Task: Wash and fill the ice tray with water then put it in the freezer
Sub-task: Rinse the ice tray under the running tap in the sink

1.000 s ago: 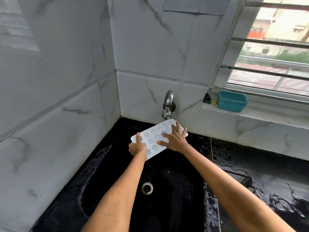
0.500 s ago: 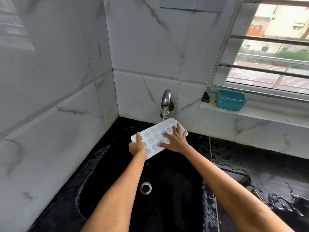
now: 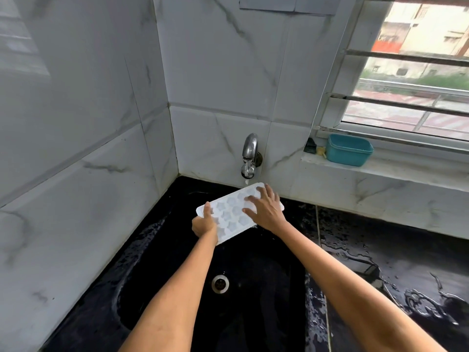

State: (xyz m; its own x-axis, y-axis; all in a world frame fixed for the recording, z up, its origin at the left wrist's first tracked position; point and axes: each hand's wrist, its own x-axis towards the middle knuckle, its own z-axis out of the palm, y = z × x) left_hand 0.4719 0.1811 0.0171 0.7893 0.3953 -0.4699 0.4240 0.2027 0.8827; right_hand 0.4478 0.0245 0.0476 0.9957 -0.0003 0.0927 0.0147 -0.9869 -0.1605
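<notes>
The white ice tray [image 3: 236, 214] is held over the black sink [image 3: 253, 313], its far end under the tap [image 3: 250, 156]. Its near-left corner is clamped by the left hand [image 3: 203, 224]; the right hand [image 3: 266, 209] lies flat, fingers spread, gripping nothing. Light, wet and probably slippery, it is best gripped by the rim.

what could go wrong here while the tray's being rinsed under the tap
1. The left hand grips only one end of the ice tray, and it looks wet, so it may slip into the sink.
2. The right hand lies flat over the far cups, so water from the tap may not rinse them.
3. The tray is tilted, so water could run off onto the already wet counter.
</notes>
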